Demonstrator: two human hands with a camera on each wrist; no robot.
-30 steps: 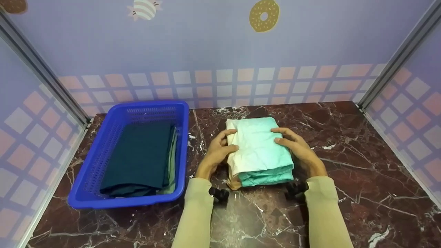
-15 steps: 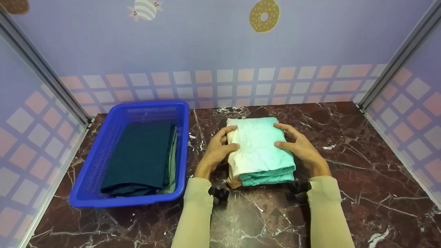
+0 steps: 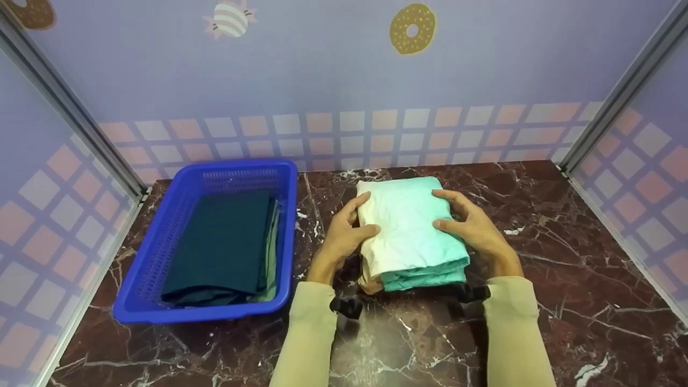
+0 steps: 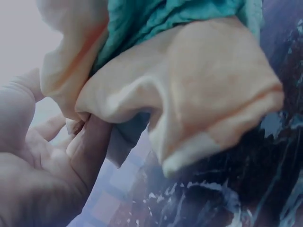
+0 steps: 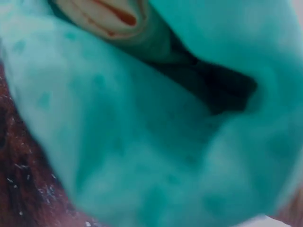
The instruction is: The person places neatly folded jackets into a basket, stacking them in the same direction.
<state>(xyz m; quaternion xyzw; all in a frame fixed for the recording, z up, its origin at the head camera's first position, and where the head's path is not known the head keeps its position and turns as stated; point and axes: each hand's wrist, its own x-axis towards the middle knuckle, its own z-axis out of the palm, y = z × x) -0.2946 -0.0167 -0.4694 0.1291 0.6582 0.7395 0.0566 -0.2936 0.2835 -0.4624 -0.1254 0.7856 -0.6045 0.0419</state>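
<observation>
A folded cloth, white fading to turquoise, lies between my two hands over the middle of the table. My left hand grips its left edge, thumb on top and the other fingers along the side. On the opposite edge my right hand holds it the same way. Peach-coloured layers of the cloth show below the turquoise in the left wrist view, hanging loosely beside the left hand. Turquoise folds fill most of the right wrist view, with a rolled pale layer inside. Fingertips beneath the cloth are hidden.
To the left stands a blue plastic basket with folded dark teal cloth and a light green one inside. The dark red marbled table meets a purple patterned wall behind and side panels.
Both hands have moved slightly right and up in the head view with the cloth between them, which appears a little raised. The basket has shifted slightly in view as the camera moved.
</observation>
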